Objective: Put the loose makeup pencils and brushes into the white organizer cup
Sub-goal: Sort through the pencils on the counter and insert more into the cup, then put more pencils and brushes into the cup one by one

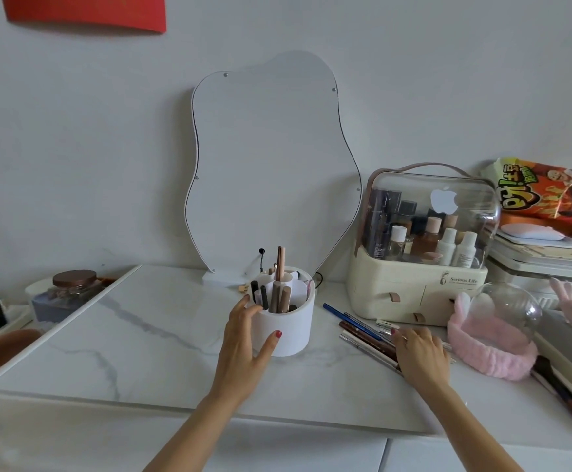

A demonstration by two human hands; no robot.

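Note:
The white organizer cup point(291, 327) stands upright at the middle of the marble tabletop, with several pencils and brushes standing in its compartments. My left hand point(243, 338) wraps the cup's left side, thumb in front, fingers at the rim. To the cup's right, a loose bundle of makeup pencils and brushes point(363, 332) lies flat on the table, a blue pencil point(334, 311) farthest back. My right hand point(420, 352) rests palm-down over the right end of that bundle, fingers curled on it; whether any pencil is pinched is hidden.
A wavy mirror point(271, 165) leans on the wall behind the cup. A cosmetics case point(417, 267) with bottles stands at right, a pink headband point(489, 349) beside it, a glass dome above that. A jar point(73, 284) sits at left. The marble table's front edge point(175, 408) is near.

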